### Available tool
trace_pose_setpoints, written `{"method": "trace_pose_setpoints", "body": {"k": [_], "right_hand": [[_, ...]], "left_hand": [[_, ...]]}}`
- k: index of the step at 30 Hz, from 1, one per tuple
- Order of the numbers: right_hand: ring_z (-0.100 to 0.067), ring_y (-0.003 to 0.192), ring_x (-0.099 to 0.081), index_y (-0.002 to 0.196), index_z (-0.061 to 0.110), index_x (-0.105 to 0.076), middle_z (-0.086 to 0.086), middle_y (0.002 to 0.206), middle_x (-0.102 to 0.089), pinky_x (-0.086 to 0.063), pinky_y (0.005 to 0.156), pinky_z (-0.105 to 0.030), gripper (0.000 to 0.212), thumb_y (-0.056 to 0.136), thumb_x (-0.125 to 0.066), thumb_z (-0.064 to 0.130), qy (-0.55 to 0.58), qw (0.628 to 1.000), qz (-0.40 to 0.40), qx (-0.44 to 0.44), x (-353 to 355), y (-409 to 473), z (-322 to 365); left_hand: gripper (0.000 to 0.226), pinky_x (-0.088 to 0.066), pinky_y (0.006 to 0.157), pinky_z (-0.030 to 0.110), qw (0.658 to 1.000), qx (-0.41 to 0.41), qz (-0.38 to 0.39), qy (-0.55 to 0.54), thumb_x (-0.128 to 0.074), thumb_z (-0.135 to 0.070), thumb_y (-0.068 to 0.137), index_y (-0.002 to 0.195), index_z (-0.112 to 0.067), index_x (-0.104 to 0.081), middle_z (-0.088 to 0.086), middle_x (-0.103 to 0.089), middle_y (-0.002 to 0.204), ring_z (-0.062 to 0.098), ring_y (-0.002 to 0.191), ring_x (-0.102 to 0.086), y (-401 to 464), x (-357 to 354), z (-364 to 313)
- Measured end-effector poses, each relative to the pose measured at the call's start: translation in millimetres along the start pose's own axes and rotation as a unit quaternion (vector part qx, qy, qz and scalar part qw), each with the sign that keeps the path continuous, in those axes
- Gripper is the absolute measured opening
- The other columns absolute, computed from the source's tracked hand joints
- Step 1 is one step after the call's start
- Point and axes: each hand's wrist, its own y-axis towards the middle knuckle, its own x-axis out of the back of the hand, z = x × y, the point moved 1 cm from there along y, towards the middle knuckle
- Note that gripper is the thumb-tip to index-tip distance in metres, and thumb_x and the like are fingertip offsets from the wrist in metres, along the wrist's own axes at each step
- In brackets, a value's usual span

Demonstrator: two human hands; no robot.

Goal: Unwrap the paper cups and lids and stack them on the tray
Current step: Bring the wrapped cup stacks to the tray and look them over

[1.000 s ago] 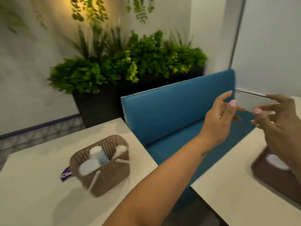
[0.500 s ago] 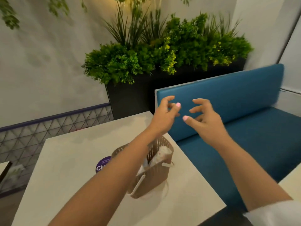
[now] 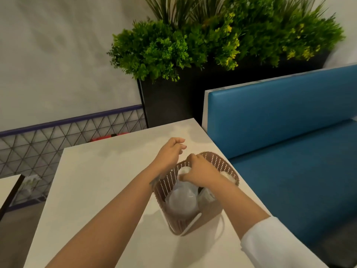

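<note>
left hand loosely curled, right hand gripping

My white table fills the lower middle of the frame; a brown perforated basket stands on it.

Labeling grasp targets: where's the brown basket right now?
In the head view, the brown perforated basket sits on the white table near its right edge, beside the blue bench. The right hand reaches into it, over the wrapped cups.
</note>
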Motion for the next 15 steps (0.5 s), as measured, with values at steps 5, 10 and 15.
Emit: {"method": "trace_pose_setpoints", "body": {"k": [5,10,15], "right_hand": [[-0.030,0.110,-0.058,0.131,0.019,-0.038,-0.008,0.122,-0.056,-0.047,0.083,-0.036,0.072,0.075,-0.072,0.047,-0.034,0.998,0.027,-0.046,-31,15,-1],[-0.030,0.103,-0.061,0.118,0.017,-0.046,-0.007,0.108,-0.063,-0.048,0.078,-0.034,0.056,0.074,-0.072,0.039,-0.031,0.998,-0.003,-0.047,-30,22,-10],[-0.029,0.096,-0.063,0.109,0.015,-0.051,-0.008,0.100,-0.064,-0.047,0.071,-0.031,0.049,0.073,-0.070,0.043,-0.005,0.997,-0.039,-0.067,-13,23,-18]], "left_hand": [[0.031,-0.040,0.071,0.025,0.999,0.031,0.009,0.020,-0.039,-0.009,0.096,0.125,-0.018,-0.047,0.000,-0.058,0.123,0.011,0.099,-0.054,3,2,24],[0.037,-0.038,0.058,0.018,0.991,0.036,0.095,0.090,-0.060,-0.007,0.079,0.113,-0.015,-0.046,0.000,-0.053,0.103,0.009,0.080,-0.050,4,4,40],[0.013,-0.028,0.049,0.023,0.947,0.141,0.190,0.220,-0.056,-0.009,0.082,0.073,-0.010,-0.046,0.002,-0.038,0.067,0.013,0.055,-0.033,7,5,47]]}}
